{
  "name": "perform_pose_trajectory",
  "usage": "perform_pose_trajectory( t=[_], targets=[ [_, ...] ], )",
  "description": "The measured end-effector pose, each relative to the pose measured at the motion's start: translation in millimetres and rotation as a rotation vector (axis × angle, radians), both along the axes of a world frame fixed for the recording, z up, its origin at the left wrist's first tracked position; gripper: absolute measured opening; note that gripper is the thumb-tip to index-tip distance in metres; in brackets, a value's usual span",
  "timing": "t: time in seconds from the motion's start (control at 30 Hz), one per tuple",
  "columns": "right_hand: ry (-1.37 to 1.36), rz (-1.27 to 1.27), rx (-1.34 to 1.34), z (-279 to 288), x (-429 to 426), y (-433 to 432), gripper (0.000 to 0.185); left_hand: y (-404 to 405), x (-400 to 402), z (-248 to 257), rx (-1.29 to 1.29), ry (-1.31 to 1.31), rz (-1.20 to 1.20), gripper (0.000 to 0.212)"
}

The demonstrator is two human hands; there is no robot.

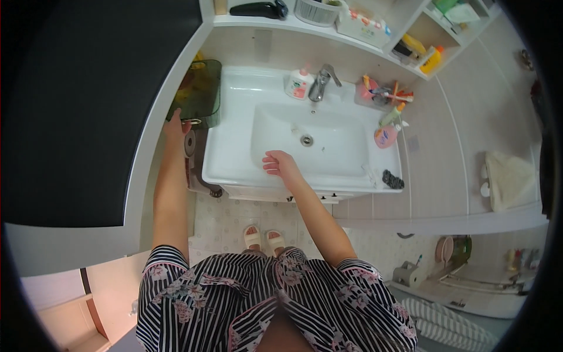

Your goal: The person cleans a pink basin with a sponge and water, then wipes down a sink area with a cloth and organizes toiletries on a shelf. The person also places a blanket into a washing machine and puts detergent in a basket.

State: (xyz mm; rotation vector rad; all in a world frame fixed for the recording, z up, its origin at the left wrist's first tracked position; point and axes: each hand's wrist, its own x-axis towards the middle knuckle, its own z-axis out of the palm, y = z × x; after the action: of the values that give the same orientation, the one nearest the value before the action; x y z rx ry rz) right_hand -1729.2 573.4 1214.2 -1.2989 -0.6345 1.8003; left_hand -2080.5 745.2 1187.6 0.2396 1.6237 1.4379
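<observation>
At the left end of the washbasin, my left hand grips the near edge of a translucent green plastic storage box, by its gold-coloured handle. Yellowish things show dimly through the box. My right hand hovers over the front of the white washbasin, empty, its fingers a little apart and pointing left. In the basin's bottom lies a metal drain. A chrome faucet stands at the back, next to a white pump bottle of hand soap.
A pink cup, toothbrushes, a green tube and a pink pump bottle stand along the right. A dark scrubber lies at the front right corner. Above is a shelf with an electric shaver. A dark-panelled door borders the left.
</observation>
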Motion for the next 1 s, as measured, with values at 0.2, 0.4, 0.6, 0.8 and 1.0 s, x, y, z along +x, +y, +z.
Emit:
perform_pose_trajectory(
  t=[0.2,0.4,0.6,0.8,1.0],
  targets=[
    [-0.010,-0.059,0.004,-4.1,19.5,-12.3,0.030,-33.0,37.6,27.5,-0.072,0.127,-0.014,0.051],
    [-0.041,-0.177,-0.034,-27.5,62.6,-35.6,0.029,-103.4,122.3,-2.1,0.375,0.804,0.070,0.058],
    [-0.141,-0.335,-0.010,-35.8,103.6,-56.0,0.028,-137.7,241.8,-35.2,0.647,0.934,-0.790,0.043],
    [-0.212,-0.462,0.007,-51.2,168.0,-59.5,0.026,-81.8,331.3,-115.5,0.213,1.087,-1.521,0.064],
    [-0.440,-0.534,-0.095,-58.5,200.2,-68.2,0.026,-19.0,406.6,-181.8,0.124,1.347,-1.564,0.076]
  ],
)
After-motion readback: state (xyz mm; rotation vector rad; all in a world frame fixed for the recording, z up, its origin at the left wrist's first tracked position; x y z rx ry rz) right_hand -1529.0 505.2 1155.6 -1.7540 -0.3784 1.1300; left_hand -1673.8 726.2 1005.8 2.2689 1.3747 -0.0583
